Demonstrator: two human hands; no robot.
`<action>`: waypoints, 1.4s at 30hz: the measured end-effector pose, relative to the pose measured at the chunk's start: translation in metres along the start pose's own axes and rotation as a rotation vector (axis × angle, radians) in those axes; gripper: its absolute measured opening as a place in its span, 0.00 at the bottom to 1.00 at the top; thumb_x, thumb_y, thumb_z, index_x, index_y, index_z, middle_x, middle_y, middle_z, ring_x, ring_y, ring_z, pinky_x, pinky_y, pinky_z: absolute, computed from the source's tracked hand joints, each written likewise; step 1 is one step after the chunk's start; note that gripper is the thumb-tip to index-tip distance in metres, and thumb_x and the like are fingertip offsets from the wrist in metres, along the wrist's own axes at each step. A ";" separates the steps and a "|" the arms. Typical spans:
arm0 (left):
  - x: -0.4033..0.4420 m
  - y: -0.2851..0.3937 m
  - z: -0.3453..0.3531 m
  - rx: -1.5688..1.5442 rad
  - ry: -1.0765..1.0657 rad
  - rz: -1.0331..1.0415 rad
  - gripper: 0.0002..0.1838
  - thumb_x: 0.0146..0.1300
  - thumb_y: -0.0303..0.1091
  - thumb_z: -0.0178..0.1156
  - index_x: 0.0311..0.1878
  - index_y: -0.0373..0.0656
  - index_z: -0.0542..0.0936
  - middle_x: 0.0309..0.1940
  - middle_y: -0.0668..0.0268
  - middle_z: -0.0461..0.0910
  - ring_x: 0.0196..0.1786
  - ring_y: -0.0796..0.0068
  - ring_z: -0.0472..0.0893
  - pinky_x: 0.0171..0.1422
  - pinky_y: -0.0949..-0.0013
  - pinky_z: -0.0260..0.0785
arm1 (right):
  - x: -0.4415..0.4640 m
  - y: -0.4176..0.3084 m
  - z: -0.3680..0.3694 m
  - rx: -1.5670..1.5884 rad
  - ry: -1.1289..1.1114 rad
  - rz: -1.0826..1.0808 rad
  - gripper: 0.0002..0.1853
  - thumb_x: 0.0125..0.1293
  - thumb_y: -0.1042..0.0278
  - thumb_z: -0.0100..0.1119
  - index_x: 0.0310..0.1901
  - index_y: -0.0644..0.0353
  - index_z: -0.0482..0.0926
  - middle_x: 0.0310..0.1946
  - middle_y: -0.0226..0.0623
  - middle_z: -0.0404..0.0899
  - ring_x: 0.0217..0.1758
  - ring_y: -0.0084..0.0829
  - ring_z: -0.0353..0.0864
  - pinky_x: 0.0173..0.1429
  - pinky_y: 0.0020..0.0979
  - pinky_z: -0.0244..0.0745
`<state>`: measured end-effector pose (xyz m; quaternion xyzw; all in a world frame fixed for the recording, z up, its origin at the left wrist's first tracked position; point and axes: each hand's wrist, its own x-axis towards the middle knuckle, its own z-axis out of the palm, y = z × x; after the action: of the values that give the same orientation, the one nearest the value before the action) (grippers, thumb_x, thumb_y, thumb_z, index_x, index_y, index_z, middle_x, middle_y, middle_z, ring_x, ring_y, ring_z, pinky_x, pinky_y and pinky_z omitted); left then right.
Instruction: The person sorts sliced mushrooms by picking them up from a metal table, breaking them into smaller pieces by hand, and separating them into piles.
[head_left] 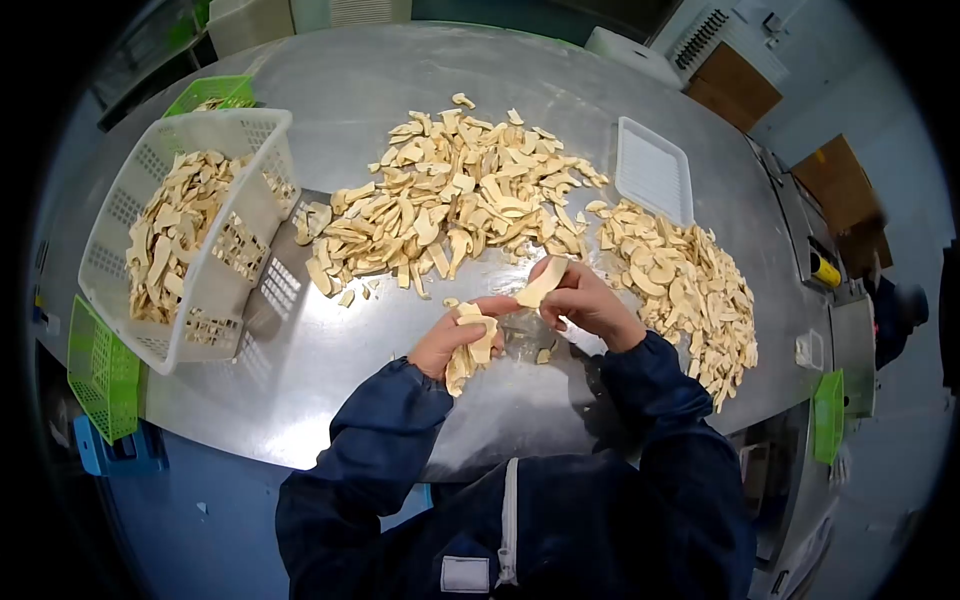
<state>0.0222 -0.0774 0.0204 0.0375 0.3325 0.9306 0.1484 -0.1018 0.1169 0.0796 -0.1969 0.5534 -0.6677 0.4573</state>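
Observation:
My left hand [448,342] is closed around several pale dried mushroom slices [474,345] low over the steel table, close to my body. Held between the fingers of my right hand [592,302] is one larger mushroom slice [541,283], its left end close to my left fingertips. Beyond both hands spreads a large heap of mushroom slices [460,195]. A second heap [685,285] of slices lies to the right of my right hand. A few small bits [543,355] lie on the metal just below my hands.
At the left stands a white perforated basket [118,235] holding many slices, with green baskets [108,375] beside and behind it. A white tray [653,168] rests behind the right heap. Cardboard boxes [838,183] and another person [893,318] are at the far right.

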 end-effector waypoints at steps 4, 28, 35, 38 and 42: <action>-0.003 0.003 0.002 0.104 0.019 -0.024 0.29 0.57 0.35 0.58 0.62 0.35 0.68 0.32 0.66 0.78 0.36 0.80 0.76 0.44 0.77 0.68 | 0.000 0.000 0.011 -0.223 0.053 -0.025 0.16 0.55 0.79 0.57 0.46 0.63 0.72 0.25 0.32 0.75 0.21 0.20 0.73 0.23 0.21 0.65; 0.005 -0.011 -0.001 0.043 0.142 0.059 0.33 0.59 0.34 0.56 0.67 0.39 0.58 0.46 0.60 0.74 0.37 0.76 0.76 0.39 0.72 0.73 | -0.017 0.061 0.033 -0.825 0.246 -0.209 0.12 0.62 0.68 0.46 0.28 0.63 0.78 0.16 0.31 0.77 0.18 0.20 0.74 0.25 0.24 0.69; 0.006 -0.014 -0.019 -0.279 0.162 0.055 0.30 0.61 0.40 0.54 0.65 0.37 0.61 0.44 0.59 0.73 0.36 0.74 0.73 0.37 0.71 0.70 | -0.009 0.026 -0.018 -1.049 0.418 -0.271 0.08 0.61 0.68 0.52 0.30 0.61 0.79 0.20 0.38 0.78 0.21 0.35 0.76 0.31 0.30 0.72; 0.008 -0.013 -0.028 -0.447 0.115 0.032 0.31 0.62 0.42 0.53 0.66 0.40 0.61 0.44 0.60 0.74 0.38 0.71 0.73 0.37 0.70 0.69 | -0.007 0.002 -0.101 -1.500 0.826 -0.563 0.09 0.57 0.66 0.54 0.34 0.60 0.80 0.29 0.46 0.79 0.39 0.43 0.79 0.43 0.39 0.72; 0.007 -0.010 -0.031 -0.472 0.018 0.029 0.31 0.63 0.45 0.52 0.67 0.41 0.60 0.42 0.62 0.77 0.43 0.66 0.76 0.46 0.64 0.71 | -0.024 -0.010 -0.151 -1.857 0.783 -0.567 0.08 0.52 0.69 0.57 0.33 0.61 0.80 0.34 0.44 0.78 0.44 0.46 0.76 0.47 0.39 0.71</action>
<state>0.0130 -0.0873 -0.0102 -0.0019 0.1063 0.9849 0.1366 -0.2092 0.2210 0.0475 -0.3632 0.8917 -0.0802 -0.2581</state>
